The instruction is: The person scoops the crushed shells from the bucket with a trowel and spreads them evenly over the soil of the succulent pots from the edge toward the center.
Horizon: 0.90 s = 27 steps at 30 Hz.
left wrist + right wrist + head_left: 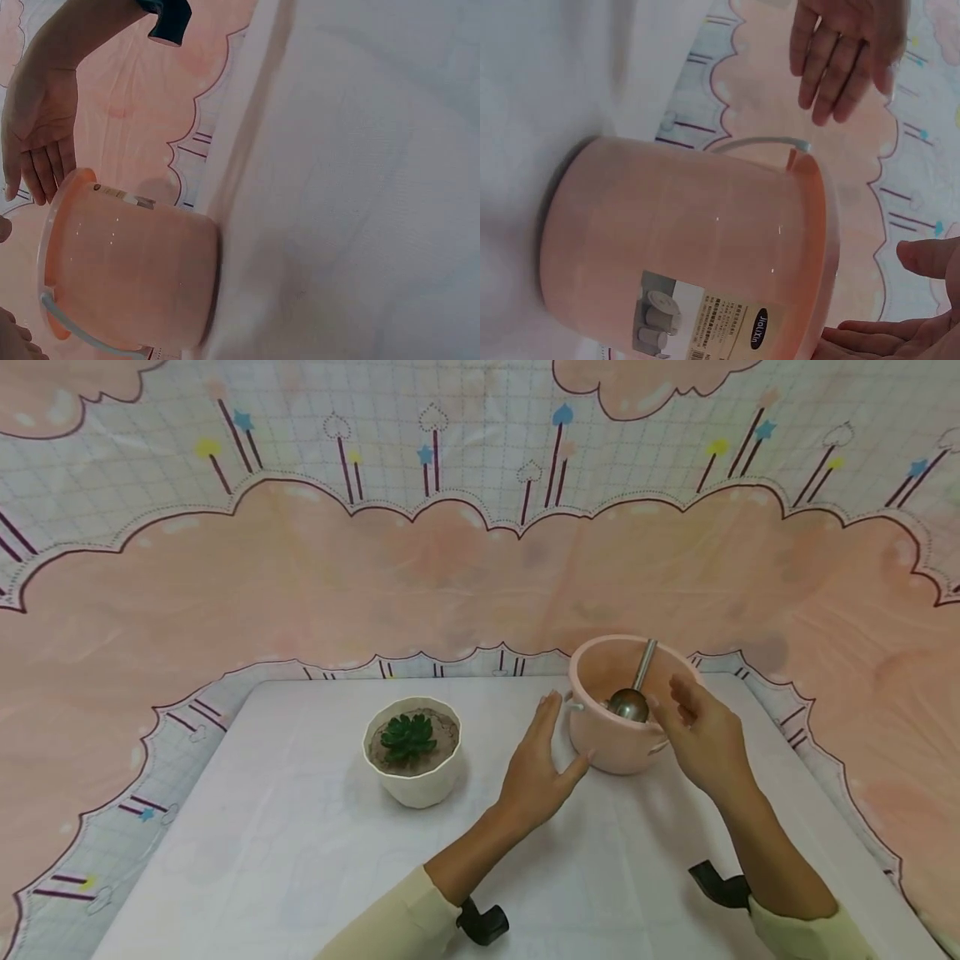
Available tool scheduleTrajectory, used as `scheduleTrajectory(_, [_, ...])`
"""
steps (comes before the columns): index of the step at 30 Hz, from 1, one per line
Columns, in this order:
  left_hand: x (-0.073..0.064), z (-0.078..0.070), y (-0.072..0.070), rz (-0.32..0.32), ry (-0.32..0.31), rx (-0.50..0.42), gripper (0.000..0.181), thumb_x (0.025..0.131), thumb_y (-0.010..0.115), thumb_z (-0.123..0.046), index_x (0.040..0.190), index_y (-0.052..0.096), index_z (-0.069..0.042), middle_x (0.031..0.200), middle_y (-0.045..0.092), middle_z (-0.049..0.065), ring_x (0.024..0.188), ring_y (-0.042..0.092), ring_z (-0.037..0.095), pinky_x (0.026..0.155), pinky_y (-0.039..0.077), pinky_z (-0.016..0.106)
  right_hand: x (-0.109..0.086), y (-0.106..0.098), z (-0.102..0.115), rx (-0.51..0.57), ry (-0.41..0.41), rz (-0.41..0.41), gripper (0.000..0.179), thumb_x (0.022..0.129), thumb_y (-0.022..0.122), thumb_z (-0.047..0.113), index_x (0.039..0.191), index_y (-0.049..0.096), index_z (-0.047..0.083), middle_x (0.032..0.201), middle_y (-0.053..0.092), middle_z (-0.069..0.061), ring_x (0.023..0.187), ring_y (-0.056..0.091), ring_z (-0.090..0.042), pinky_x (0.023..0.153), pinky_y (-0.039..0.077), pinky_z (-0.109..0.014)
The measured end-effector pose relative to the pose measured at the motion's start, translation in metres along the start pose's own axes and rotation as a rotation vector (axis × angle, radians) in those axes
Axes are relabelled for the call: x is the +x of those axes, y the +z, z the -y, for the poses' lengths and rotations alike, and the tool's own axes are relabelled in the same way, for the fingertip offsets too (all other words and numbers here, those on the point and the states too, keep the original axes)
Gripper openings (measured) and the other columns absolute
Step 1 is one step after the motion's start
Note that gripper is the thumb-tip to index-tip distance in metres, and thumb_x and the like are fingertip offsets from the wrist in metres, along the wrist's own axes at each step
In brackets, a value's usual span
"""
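Observation:
A pink bucket (618, 745) stands upright toward the back right of the white table. Inside it leans a metal ladle (628, 704), round bowl low and handle up past the rim. My left hand (531, 777) is held to the left of the bucket, fingers straight and thumb spread; the right wrist view shows this left hand (847, 52) apart from the bucket wall. At the right side of the rim is my right hand (708, 739), fingers slightly bent and thumb apart, holding nothing. Whether it touches the rim I cannot tell.
A white pot (416, 789) with a green succulent (408, 737) stands left of the bucket on the white table (285, 860). The bucket's pale bail handle (82, 334) hangs down its side. A patterned pink cloth (450, 577) rises behind the table.

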<state>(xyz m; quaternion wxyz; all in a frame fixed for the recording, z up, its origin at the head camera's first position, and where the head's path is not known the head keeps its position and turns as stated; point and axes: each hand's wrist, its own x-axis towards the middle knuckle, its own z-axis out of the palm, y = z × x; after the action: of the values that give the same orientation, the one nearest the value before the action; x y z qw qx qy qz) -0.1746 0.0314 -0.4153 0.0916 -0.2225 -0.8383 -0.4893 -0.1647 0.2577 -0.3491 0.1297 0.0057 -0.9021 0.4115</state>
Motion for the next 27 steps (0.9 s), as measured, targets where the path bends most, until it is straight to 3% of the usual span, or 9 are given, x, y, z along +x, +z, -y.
scheduleTrajectory(8, [0.015, 0.003, 0.008, 0.017, -0.061, -0.001, 0.087, 0.101, 0.073, -0.036, 0.166, 0.026, -0.002, 0.172, 0.024, 0.012, 0.159, 0.019, 0.025, 0.123, 0.026, 0.048, 0.015, 0.003, 0.003, -0.024, 0.038, 0.036, 0.069, 0.11, 0.056, 0.036, 0.158, 0.037, -0.01, 0.155, 0.045, -0.034, 0.137, 0.048, -0.055, 0.104, 0.047, -0.062])
scheduleTrajectory(15, [0.031, 0.003, 0.018, -0.007, -0.048, -0.032, 0.086, 0.098, 0.078, -0.033, 0.165, 0.031, -0.008, 0.171, 0.028, 0.012, 0.157, 0.023, 0.029, 0.122, 0.029, 0.052, 0.032, 0.004, -0.001, -0.081, 0.023, 0.078, 0.068, 0.11, 0.055, 0.032, 0.156, 0.035, -0.013, 0.152, 0.044, -0.038, 0.134, 0.049, -0.059, 0.106, 0.045, -0.065])
scheduleTrajectory(27, [0.04, -0.001, 0.024, -0.014, -0.104, -0.016, 0.093, 0.097, 0.079, -0.032, 0.168, 0.023, -0.007, 0.172, 0.026, 0.01, 0.155, 0.029, 0.026, 0.12, 0.034, 0.049, 0.072, 0.001, -0.012, -0.103, 0.109, 0.166, 0.07, 0.11, 0.054, 0.032, 0.15, 0.036, -0.022, 0.148, 0.046, -0.04, 0.135, 0.047, -0.057, 0.107, 0.044, -0.064])
